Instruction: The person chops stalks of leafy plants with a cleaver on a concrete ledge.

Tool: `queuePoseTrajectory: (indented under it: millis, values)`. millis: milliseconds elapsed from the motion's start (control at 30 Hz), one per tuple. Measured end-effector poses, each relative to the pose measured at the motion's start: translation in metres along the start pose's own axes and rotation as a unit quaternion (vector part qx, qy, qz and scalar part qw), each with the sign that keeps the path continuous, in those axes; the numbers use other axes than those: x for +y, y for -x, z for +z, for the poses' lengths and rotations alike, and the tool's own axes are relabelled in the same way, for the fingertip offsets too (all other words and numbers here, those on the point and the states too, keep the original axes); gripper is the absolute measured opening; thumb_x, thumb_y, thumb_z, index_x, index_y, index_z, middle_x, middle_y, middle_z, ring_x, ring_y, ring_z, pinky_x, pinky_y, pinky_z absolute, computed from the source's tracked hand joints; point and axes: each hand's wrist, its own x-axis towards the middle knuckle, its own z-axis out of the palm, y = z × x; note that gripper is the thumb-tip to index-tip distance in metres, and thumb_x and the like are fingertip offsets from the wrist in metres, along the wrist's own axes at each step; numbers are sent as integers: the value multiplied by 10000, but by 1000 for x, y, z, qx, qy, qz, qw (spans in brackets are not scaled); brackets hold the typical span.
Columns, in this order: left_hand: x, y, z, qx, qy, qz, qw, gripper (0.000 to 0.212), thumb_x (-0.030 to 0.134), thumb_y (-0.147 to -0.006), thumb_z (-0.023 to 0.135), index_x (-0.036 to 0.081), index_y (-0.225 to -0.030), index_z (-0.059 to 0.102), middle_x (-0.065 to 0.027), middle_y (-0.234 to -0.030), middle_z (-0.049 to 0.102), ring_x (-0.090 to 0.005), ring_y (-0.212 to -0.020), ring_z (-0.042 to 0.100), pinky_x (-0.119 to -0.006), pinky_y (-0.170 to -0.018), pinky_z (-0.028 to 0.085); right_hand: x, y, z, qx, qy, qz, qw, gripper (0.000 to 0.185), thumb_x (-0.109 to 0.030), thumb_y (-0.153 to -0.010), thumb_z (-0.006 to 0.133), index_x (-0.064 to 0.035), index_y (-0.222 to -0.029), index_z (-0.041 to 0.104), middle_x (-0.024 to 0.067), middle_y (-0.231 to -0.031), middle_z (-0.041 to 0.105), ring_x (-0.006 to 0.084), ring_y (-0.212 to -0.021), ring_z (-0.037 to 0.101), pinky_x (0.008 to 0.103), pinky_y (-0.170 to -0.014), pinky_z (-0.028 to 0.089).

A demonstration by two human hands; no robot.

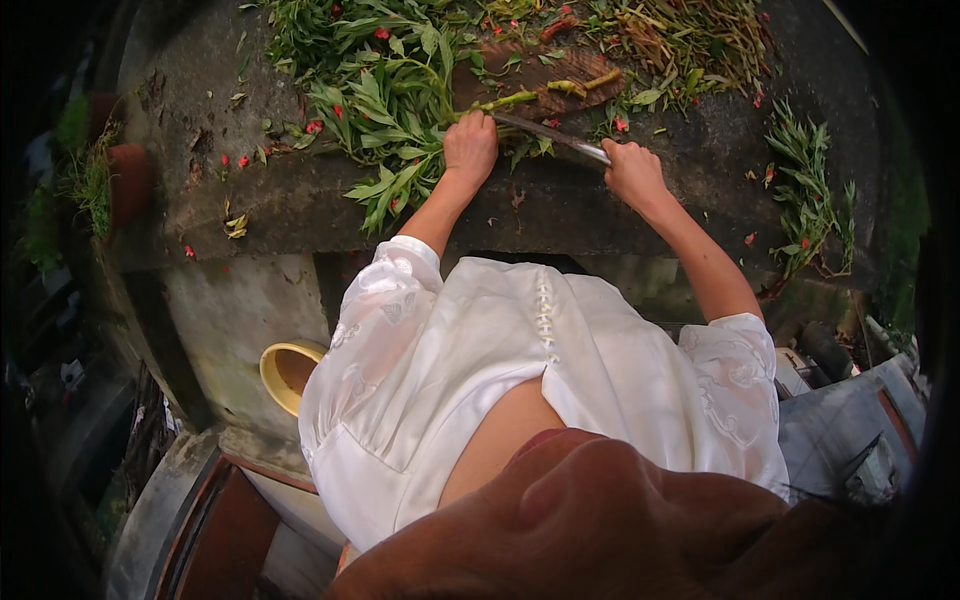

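Observation:
My left hand (471, 144) is closed around leafy green stems (405, 120) at the near left edge of a worn wooden chopping board (540, 71). In my right hand (632, 169) is the handle of a long-bladed knife (555, 135). Its blade points left, with the tip beside my left hand. Thick green stem pieces (574, 88) lie on the board. A heap of cut stems and leaves (682, 45) lies behind the board to the right, and uncut leafy stalks with red flowers pile up on the left.
The dark concrete slab (555, 214) ends at a near edge before my body. A separate leafy bunch (806, 187) lies at its right side. Terracotta pots (127, 184) stand at the far left. Below the slab is a yellow container (289, 375).

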Motion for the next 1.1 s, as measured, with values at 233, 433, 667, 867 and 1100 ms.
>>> queuePoseTrajectory:
  millis: [233, 433, 667, 867, 1100]
  values:
    - [10, 4, 12, 5, 40, -11, 999, 64, 72, -782, 653, 60, -842, 634, -88, -893, 598, -291, -880, 651, -409, -707, 554, -7, -17, -4, -90, 16, 34, 995, 186, -37, -810, 656, -24, -993, 625, 235, -853, 680, 455, -861, 681, 549, -733, 544]
    - [10, 10, 7, -77, 73, 74, 992, 225, 52, -773, 644, 59, -998, 644, -93, -966, 614, -307, -937, 645, -428, -732, 558, -3, -37, -5, -122, 12, 26, 992, 192, -35, -810, 669, -8, -997, 630, 239, -909, 680, 437, -945, 681, 533, -767, 544]
    - [-27, 6, -104, -39, 185, 14, 982, 361, 1, -805, 677, 96, -1146, 600, -111, -1036, 648, -349, -1017, 629, -476, -751, 528, 7, -26, 5, -95, -64, 44, 992, 193, -28, -811, 632, 18, -993, 680, 249, -914, 692, 452, -905, 685, 541, -783, 544]
    - [-81, -29, -174, 25, 73, -30, 997, 301, 59, -875, 683, 60, -1158, 581, -158, -927, 647, -401, -894, 635, -495, -711, 504, 0, -20, -2, -92, -72, 45, 992, 218, -27, -822, 624, 9, -1022, 702, 251, -897, 704, 441, -879, 696, 541, -775, 549]
    - [-86, -55, -204, 53, 83, -42, 994, 187, 121, -899, 691, 58, -1059, 617, -169, -827, 646, -411, -789, 629, -483, -654, 486, -5, -15, 0, -105, -94, 65, 988, 189, -40, -824, 633, 44, -984, 687, 271, -891, 697, 449, -877, 691, 547, -771, 541]
